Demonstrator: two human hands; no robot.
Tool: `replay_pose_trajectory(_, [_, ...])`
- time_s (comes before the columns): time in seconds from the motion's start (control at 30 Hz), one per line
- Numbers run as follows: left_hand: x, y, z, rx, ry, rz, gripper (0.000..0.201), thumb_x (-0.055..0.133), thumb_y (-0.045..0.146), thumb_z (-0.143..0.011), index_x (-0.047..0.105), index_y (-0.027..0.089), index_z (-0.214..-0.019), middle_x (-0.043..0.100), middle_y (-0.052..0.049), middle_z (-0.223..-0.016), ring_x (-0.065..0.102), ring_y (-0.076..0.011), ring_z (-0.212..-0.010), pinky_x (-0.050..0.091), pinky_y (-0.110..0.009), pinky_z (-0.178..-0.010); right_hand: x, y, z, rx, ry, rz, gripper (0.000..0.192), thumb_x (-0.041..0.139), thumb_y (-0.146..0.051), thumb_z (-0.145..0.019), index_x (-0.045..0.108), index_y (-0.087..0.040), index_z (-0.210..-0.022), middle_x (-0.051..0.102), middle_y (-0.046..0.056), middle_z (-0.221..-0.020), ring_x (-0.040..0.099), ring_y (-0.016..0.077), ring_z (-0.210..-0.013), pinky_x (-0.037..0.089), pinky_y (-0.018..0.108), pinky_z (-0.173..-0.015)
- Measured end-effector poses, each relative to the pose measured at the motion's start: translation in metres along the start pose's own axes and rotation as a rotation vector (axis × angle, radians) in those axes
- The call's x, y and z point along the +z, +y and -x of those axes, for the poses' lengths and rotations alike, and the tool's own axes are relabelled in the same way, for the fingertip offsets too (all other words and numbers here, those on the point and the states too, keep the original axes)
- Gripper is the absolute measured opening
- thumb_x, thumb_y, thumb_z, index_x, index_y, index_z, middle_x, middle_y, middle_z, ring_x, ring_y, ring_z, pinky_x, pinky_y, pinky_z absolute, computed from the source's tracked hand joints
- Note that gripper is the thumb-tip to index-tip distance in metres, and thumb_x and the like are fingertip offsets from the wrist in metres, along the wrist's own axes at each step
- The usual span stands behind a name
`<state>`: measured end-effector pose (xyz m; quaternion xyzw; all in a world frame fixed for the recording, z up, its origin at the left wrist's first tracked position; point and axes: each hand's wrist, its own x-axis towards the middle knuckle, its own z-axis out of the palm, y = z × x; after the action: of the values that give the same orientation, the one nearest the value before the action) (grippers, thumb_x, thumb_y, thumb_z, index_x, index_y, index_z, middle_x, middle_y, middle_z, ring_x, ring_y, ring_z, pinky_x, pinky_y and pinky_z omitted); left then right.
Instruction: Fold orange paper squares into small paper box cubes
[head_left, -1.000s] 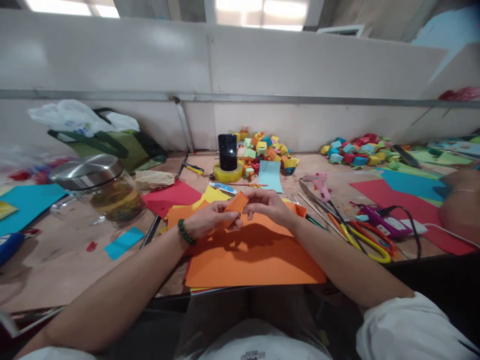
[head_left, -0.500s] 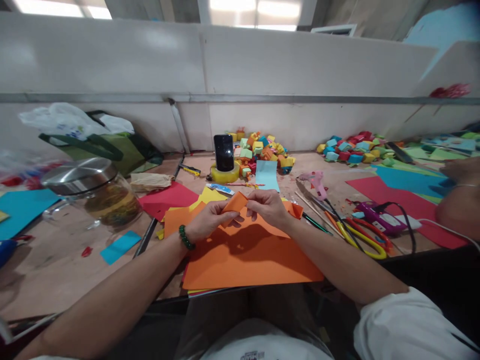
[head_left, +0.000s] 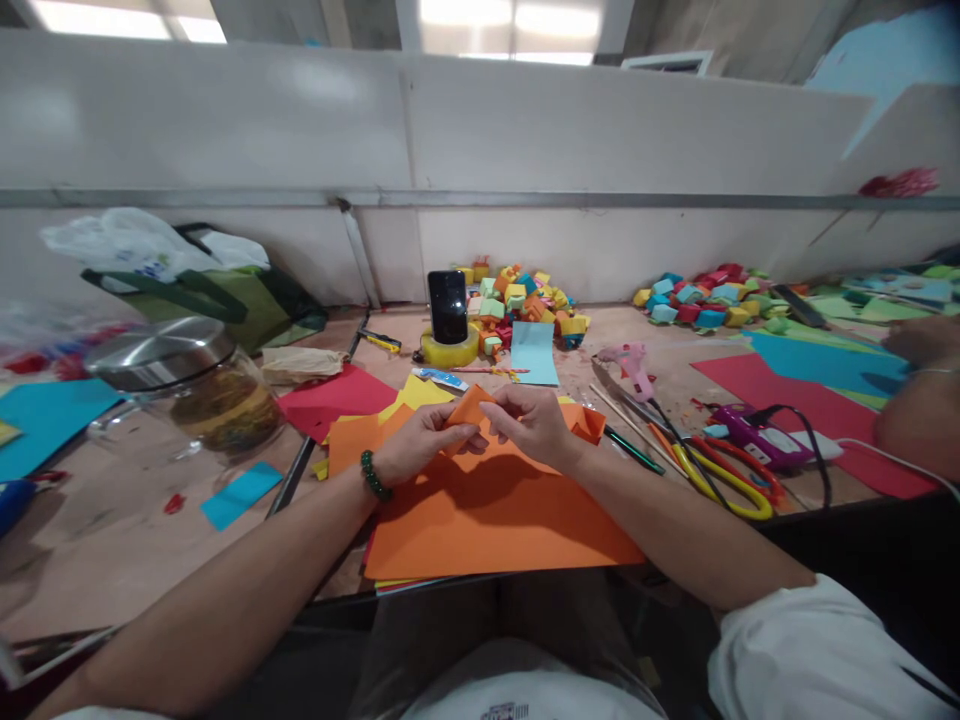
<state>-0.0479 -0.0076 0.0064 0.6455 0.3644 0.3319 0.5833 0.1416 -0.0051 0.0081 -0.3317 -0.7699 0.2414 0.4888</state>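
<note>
Both hands meet over a large orange sheet (head_left: 495, 520) lying at the table's near edge. My left hand (head_left: 420, 445), with a green bead bracelet on the wrist, and my right hand (head_left: 536, 425) pinch a small folded orange paper piece (head_left: 469, 408) between their fingertips, held just above the sheet. Yellow and red sheets (head_left: 337, 395) stick out from under the orange one.
A glass jar with a steel lid (head_left: 191, 385) stands left. A phone (head_left: 448, 305) leans on a yellow tape roll, with a pile of folded paper cubes (head_left: 525, 295) behind. Scissors (head_left: 724, 475) and glue guns (head_left: 750, 430) lie right. Another person's arm (head_left: 911, 400) is at the far right.
The folded orange piece has been pressed flatter and lower between my fingers, and my right hand has shifted slightly left. The camera view has drifted a little.
</note>
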Motion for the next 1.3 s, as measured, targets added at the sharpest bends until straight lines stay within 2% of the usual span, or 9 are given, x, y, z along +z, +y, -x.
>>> replay_pose_trajectory(0.1, [-0.001, 0.002, 0.0, 0.04, -0.02, 0.003, 0.042, 0.075, 0.05, -0.069, 0.07, 0.013, -0.088, 0.074, -0.009, -0.086, 0.066, -0.0191, -0.081, 0.052, -0.03, -0.077, -0.001, 0.001, 0.001, -0.067, -0.034, 0.047, 0.03, 0.052, -0.033, -0.09, 0.058, -0.017, -0.065, 0.06, 0.0, -0.057, 0.051, 0.0079, -0.048, 0.039, 0.02, -0.048])
replay_pose_trajectory(0.27, [-0.003, 0.002, 0.0, 0.029, -0.034, 0.005, 0.042, 0.076, 0.052, -0.067, 0.071, 0.012, -0.078, 0.072, -0.006, -0.07, 0.065, -0.0156, -0.067, 0.052, -0.028, -0.07, -0.002, 0.0, 0.003, -0.119, -0.062, 0.116, 0.027, 0.054, -0.03, -0.088, 0.058, -0.017, -0.065, 0.056, -0.002, -0.057, 0.046, 0.007, -0.048, 0.037, 0.02, -0.049])
replay_pose_trajectory(0.4, [0.002, -0.001, 0.0, 0.061, -0.006, -0.1, 0.042, 0.072, 0.054, -0.07, 0.07, 0.012, -0.069, 0.07, -0.006, -0.066, 0.063, -0.0137, -0.061, 0.05, -0.024, -0.061, 0.002, -0.005, 0.003, -0.038, -0.076, 0.047, 0.018, 0.063, -0.035, -0.082, 0.064, -0.017, -0.081, 0.062, 0.0, -0.068, 0.052, 0.0084, -0.055, 0.041, 0.02, -0.053])
replay_pose_trajectory(0.53, [0.01, -0.002, 0.001, 0.039, 0.029, -0.167, 0.036, 0.07, 0.049, -0.071, 0.071, 0.013, -0.071, 0.071, -0.005, -0.066, 0.063, -0.0141, -0.061, 0.049, -0.023, -0.058, 0.005, -0.006, 0.003, -0.009, -0.048, -0.024, 0.027, 0.059, -0.036, -0.086, 0.062, -0.017, -0.068, 0.059, 0.0, -0.063, 0.053, 0.0092, -0.057, 0.043, 0.021, -0.055])
replay_pose_trajectory(0.7, [0.013, 0.0, 0.002, 0.02, 0.075, -0.216, 0.029, 0.067, 0.041, -0.073, 0.072, 0.013, -0.069, 0.071, -0.005, -0.065, 0.058, -0.0115, -0.055, 0.045, -0.021, -0.053, 0.005, -0.003, 0.0, 0.173, -0.094, -0.275, 0.038, 0.054, -0.046, -0.088, 0.063, -0.017, -0.067, 0.059, -0.001, -0.058, 0.054, 0.0102, -0.051, 0.046, 0.022, -0.051])
replay_pose_trajectory(0.9, [0.011, 0.007, 0.005, -0.052, 0.051, -0.179, 0.036, 0.069, 0.047, -0.072, 0.071, 0.011, -0.076, 0.069, -0.005, -0.066, 0.05, -0.0087, -0.049, 0.037, -0.019, -0.045, 0.003, 0.001, -0.006, 0.123, -0.033, -0.158, 0.032, 0.066, -0.046, -0.079, 0.065, -0.016, -0.067, 0.063, 0.001, -0.064, 0.055, 0.0104, -0.056, 0.047, 0.022, -0.052])
replay_pose_trajectory(1.0, [0.008, 0.009, 0.005, -0.013, 0.016, -0.118, 0.042, 0.065, 0.055, -0.074, 0.064, 0.013, -0.072, 0.058, 0.0, -0.057, 0.041, -0.0067, -0.046, 0.033, -0.019, -0.044, 0.001, 0.004, -0.007, 0.164, -0.043, -0.183, 0.033, 0.065, -0.047, -0.079, 0.065, -0.016, -0.067, 0.062, 0.001, -0.065, 0.054, 0.0093, -0.052, 0.049, 0.021, -0.048])
replay_pose_trajectory(1.13, [0.006, 0.009, 0.003, 0.046, 0.061, -0.184, 0.052, 0.057, 0.061, -0.076, 0.04, 0.018, -0.053, 0.03, 0.007, -0.049, 0.025, -0.0052, -0.045, 0.024, -0.02, -0.042, 0.0, 0.007, -0.009, 0.222, -0.088, -0.215, 0.036, 0.068, -0.051, -0.074, 0.064, -0.016, -0.067, 0.059, -0.001, -0.06, 0.052, 0.0081, -0.046, 0.048, 0.02, -0.044])
replay_pose_trajectory(1.3, [0.008, 0.009, 0.003, 0.07, 0.104, -0.242, 0.05, 0.056, 0.06, -0.076, 0.036, 0.019, -0.056, 0.028, 0.007, -0.052, 0.026, -0.0057, -0.047, 0.024, -0.02, -0.044, 0.001, 0.003, -0.008, 0.254, -0.041, -0.238, 0.039, 0.069, -0.054, -0.073, 0.062, -0.016, -0.065, 0.057, -0.002, -0.058, 0.052, 0.0076, -0.045, 0.047, 0.02, -0.042])
